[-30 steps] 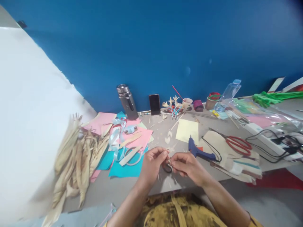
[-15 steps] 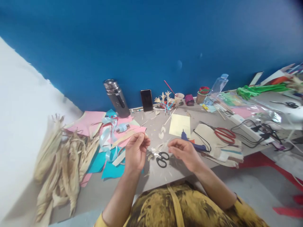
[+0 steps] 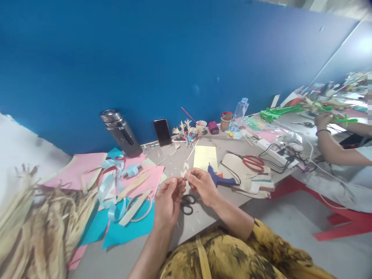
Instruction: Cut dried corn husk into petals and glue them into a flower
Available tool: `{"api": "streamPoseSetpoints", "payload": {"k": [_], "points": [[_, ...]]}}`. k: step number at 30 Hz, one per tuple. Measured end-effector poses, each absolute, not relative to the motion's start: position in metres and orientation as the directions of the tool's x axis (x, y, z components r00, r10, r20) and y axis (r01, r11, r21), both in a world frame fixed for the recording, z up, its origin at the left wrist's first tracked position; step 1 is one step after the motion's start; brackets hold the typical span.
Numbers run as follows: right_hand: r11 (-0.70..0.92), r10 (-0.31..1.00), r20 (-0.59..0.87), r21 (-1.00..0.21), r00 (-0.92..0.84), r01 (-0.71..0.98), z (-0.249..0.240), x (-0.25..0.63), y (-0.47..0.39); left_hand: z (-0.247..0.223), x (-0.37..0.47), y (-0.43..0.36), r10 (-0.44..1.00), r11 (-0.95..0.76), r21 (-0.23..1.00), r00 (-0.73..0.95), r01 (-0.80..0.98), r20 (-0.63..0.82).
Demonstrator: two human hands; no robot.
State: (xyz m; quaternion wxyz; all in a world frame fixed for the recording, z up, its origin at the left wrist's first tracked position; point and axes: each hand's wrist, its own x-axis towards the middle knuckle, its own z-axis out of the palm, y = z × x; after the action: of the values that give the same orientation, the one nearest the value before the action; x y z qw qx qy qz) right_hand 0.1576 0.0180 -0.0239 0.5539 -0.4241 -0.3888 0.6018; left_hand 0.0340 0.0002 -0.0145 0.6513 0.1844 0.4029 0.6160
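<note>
My left hand (image 3: 171,197) is closed in a pinch, palm partly turned up, above the front of the table. My right hand (image 3: 202,186) meets it with thumb and forefinger pressed together. Whatever lies between the fingertips is too small to make out. Just beyond the fingertips are pale, petal-shaped husk pieces (image 3: 185,167). Black-handled scissors (image 3: 188,204) lie below and between the hands, their blades hidden. A blue glue gun (image 3: 220,178) rests right of my right hand, near a yellow paper square (image 3: 205,157).
Dried corn husks (image 3: 49,228), coloured paper (image 3: 128,228) and light-blue ribbon (image 3: 110,190) cover the left. A flask (image 3: 122,133), phone (image 3: 162,132) and husk flowers (image 3: 187,130) stand at the back. Red-handled scissors (image 3: 253,162) and a power strip (image 3: 273,152) lie right. Another person's arm (image 3: 331,143) shows far right.
My right hand has moved left to meet my left hand at the fingertips. The view has swung to the right, bringing a co-worker's arms and green stems into sight.
</note>
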Motion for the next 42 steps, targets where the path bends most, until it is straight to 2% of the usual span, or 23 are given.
{"api": "streamPoseSetpoints", "payload": {"k": [13, 30, 33, 38, 40, 42], "points": [[-0.050, 0.997, -0.035, -0.976, -0.071, -0.212, -0.026, 0.159, 0.015, -0.020, 0.040, -0.004, 0.971, 0.147, 0.814, -0.073, -0.562, -0.226], [0.005, 0.985, 0.038, -0.981, -0.169, -0.193, -0.027, 0.157, 0.017, -0.016, 0.034, -0.001, 0.980, 0.142, 0.839, -0.044, -0.525, -0.194], [0.040, 0.970, 0.070, -0.990, -0.232, -0.133, -0.021, 0.164, 0.019, -0.015, 0.027, 0.002, 0.983, 0.171, 0.861, 0.028, -0.479, -0.180], [0.059, 0.884, 0.020, -0.996, -0.466, 0.069, -0.012, 0.181, 0.029, -0.013, 0.016, 0.005, 0.965, 0.238, 0.921, 0.183, -0.309, -0.188], [0.069, 0.877, 0.005, -0.991, -0.481, 0.116, -0.011, 0.182, 0.033, -0.016, 0.014, 0.006, 0.962, 0.242, 0.931, 0.197, -0.275, -0.192], [0.047, 0.906, -0.006, -0.992, -0.424, 0.115, -0.013, 0.180, 0.035, -0.018, 0.014, 0.008, 0.968, 0.224, 0.935, 0.176, -0.274, -0.180]]}}
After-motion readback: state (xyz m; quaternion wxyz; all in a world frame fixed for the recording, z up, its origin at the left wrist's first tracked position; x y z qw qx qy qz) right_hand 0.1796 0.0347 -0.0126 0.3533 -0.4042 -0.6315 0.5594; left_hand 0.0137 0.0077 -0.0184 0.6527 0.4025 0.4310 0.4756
